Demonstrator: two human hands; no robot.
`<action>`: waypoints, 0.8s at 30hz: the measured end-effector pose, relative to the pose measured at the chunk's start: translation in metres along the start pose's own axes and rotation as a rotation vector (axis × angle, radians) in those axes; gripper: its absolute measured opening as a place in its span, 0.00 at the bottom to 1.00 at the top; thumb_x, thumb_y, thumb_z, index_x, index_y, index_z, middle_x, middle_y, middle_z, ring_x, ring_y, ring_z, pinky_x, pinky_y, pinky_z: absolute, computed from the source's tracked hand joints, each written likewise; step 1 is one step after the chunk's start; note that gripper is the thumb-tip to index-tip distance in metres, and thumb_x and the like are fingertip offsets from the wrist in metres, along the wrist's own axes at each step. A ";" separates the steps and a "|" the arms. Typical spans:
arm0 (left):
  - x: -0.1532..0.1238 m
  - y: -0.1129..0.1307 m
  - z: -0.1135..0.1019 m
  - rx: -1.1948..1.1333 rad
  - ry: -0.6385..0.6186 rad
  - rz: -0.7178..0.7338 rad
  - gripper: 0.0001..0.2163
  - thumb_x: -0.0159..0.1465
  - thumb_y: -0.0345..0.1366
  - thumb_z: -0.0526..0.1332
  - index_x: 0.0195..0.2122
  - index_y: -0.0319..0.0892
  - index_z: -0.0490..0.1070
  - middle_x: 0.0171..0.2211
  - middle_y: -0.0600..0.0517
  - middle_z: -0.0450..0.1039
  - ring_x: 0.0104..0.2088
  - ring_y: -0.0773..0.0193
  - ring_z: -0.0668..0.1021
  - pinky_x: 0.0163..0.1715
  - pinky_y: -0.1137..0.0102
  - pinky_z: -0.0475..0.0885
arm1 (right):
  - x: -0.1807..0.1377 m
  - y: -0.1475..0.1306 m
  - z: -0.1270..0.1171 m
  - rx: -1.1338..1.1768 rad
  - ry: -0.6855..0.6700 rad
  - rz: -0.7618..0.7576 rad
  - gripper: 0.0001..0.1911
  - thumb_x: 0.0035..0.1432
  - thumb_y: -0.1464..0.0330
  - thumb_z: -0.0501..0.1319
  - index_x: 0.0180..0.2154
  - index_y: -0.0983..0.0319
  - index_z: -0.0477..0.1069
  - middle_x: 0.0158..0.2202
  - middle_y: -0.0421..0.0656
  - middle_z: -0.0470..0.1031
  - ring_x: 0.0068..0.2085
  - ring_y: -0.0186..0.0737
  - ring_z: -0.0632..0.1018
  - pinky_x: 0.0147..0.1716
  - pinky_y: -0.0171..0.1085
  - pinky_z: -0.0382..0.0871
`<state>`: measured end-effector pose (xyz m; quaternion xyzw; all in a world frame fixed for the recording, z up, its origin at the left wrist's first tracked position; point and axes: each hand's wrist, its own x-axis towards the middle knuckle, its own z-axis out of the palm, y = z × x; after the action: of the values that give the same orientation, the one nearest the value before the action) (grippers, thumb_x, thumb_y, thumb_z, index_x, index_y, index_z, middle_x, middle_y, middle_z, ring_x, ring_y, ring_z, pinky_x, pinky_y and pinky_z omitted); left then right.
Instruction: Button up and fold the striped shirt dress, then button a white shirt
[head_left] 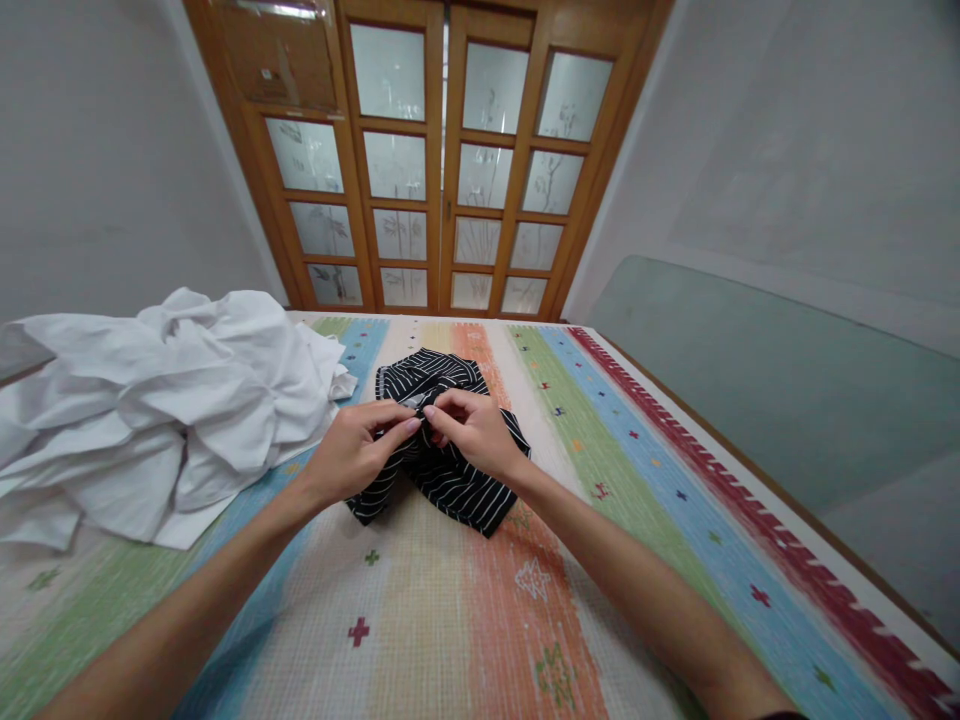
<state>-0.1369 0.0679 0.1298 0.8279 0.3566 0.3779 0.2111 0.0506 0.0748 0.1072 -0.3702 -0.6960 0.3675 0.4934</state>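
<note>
A black garment with thin white stripes (pixel 469 490) lies bunched up on the colourful striped cloth, partly lifted in the middle. My left hand (pixel 360 445) pinches its dark edge between thumb and fingers from the left. From the right, my right hand (pixel 472 430) pinches the same edge, its thumb close to the left thumb. A small greyish patch shows between the fingertips; whether it is a label or the lining I cannot tell. The garment's kind is not clear in this crumpled state.
A heap of white cloth (pixel 172 400) lies to the left. The patterned cloth (pixel 420 620) covers the surface under everything. Wooden doors with frosted panes (pixel 442 180) stand at the far end, and a pale green panel (pixel 787 370) leans along the right wall.
</note>
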 end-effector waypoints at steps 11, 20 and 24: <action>0.000 0.007 -0.028 -0.046 0.234 -0.202 0.15 0.62 0.48 0.60 0.38 0.42 0.76 0.32 0.50 0.78 0.30 0.62 0.77 0.30 0.70 0.72 | 0.017 0.010 -0.033 0.050 0.505 0.078 0.11 0.58 0.62 0.57 0.27 0.60 0.62 0.17 0.33 0.67 0.14 0.29 0.69 0.13 0.28 0.60; -0.003 0.028 -0.027 -0.046 0.269 -0.162 0.12 0.64 0.45 0.56 0.38 0.42 0.70 0.36 0.50 0.74 0.35 0.62 0.75 0.36 0.68 0.72 | 0.009 -0.034 -0.031 0.434 0.272 0.139 0.24 0.60 0.48 0.52 0.29 0.61 0.65 0.21 0.40 0.75 0.20 0.34 0.77 0.17 0.31 0.71; -0.003 0.026 -0.021 -0.065 0.272 -0.155 0.11 0.66 0.44 0.55 0.40 0.42 0.69 0.40 0.49 0.73 0.38 0.62 0.75 0.39 0.68 0.72 | 0.000 -0.037 -0.016 0.310 -0.243 0.419 0.27 0.58 0.47 0.57 0.23 0.63 0.69 0.20 0.46 0.76 0.20 0.38 0.78 0.17 0.34 0.73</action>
<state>-0.1436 0.0500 0.1577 0.7316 0.4323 0.4807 0.2162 0.0600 0.0604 0.1434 -0.3792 -0.5941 0.6050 0.3704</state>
